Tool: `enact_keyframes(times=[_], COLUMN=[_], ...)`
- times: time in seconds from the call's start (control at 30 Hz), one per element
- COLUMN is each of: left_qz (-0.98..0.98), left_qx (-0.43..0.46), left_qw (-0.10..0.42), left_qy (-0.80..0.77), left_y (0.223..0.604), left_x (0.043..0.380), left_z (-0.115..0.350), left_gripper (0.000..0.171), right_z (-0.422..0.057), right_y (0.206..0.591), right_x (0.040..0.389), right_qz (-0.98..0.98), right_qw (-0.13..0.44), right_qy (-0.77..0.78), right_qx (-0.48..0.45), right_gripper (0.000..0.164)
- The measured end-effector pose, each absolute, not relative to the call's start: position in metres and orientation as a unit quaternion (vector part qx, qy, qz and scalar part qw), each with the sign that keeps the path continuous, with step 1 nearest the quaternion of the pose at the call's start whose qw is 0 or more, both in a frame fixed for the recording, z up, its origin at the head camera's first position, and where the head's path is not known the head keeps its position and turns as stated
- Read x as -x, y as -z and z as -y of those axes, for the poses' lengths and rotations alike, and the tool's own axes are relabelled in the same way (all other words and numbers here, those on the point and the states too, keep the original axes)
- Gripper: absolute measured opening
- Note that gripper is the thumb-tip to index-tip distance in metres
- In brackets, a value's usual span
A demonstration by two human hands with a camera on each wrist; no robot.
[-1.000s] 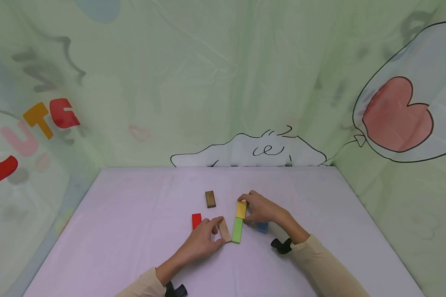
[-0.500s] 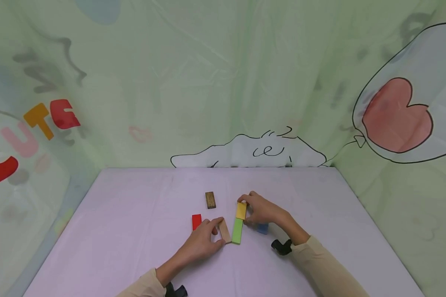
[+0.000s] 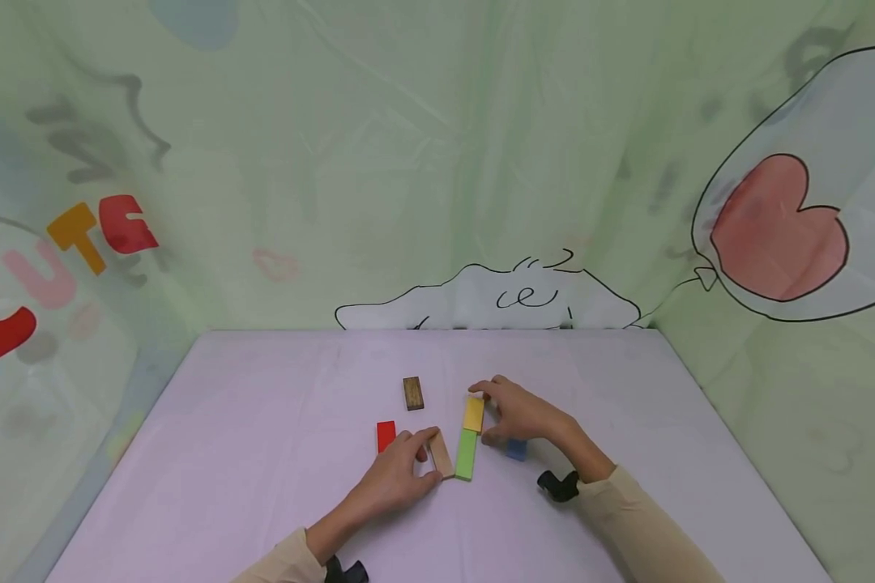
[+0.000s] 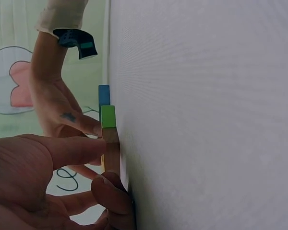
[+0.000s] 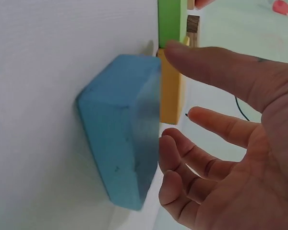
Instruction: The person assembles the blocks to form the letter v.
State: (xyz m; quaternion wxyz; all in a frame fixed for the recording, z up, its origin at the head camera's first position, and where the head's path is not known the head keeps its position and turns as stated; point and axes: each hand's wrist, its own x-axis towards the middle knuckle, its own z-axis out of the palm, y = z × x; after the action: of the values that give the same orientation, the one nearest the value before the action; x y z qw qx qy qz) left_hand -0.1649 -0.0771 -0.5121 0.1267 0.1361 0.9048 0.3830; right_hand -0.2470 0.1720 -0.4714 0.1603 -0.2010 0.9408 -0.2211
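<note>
The left hand [image 3: 399, 474] had its grip on a plain wooden block [image 3: 441, 453], pinching it between a fingertip at the far end and the thumb at the near end. The right hand [image 3: 521, 411] grasped nothing; its thumb and fingers were parted around the yellow block [image 3: 474, 414], with the thumb close to where that block met the green block [image 3: 465, 455]. Whether the thumb touched either one could not be told. The yellow and green blocks lay end to end in a line, the yellow one farther from the person. The plain wooden block slanted beside the green one, their near ends close together and their far ends apart.

Farther out, the blue block [image 3: 516, 450] lay beneath the right wrist, partly hidden in the head view. The red block [image 3: 386, 435] sat on the other side, just beyond the left hand, which covered part of it. The dark brown wood-grained block [image 3: 413, 393] lay apart, farther back on the pale lilac tabletop [image 3: 262, 453].

Beige sleeves [image 3: 649, 526] covered both forearms, and a black device [image 3: 557, 486] showed at each wrist. Behind hung a light green backdrop [image 3: 379, 146] printed with colored letters [image 3: 80, 235] and a red heart [image 3: 782, 227].
</note>
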Motion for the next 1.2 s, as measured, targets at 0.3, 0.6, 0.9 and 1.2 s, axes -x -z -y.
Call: enact_keyframes(times=[0.3,0.6,0.9,1.2], left_qz=[-0.905,-0.905,-0.904,-0.904], left_qx=[-0.136,-0.135,-0.131,-0.132], left_qw=[0.125,0.125,0.128,0.127], left_qy=[-0.384,-0.383,-0.387,-0.386], left_y=[0.511,0.511,0.510,0.511], left_x=[0.164,0.164,0.163,0.163], left_z=[0.077,0.077,0.077,0.077], left_gripper=[0.067,0.067,0.068,0.068], right_z=[-0.184,-0.200,-0.219,-0.232], right_y=[0.463,0.461,0.472,0.480], right_x=[0.243,0.232,0.222,0.211], right_qz=[-0.945,-0.942,-0.941,-0.943], right_qw=[0.108,0.085,0.093,0.097], right_qy=[0.236,0.271,0.281,0.274], right_qx=[0.198,0.179,0.162,0.162], right_gripper=[0.065,0.064,0.066,0.072])
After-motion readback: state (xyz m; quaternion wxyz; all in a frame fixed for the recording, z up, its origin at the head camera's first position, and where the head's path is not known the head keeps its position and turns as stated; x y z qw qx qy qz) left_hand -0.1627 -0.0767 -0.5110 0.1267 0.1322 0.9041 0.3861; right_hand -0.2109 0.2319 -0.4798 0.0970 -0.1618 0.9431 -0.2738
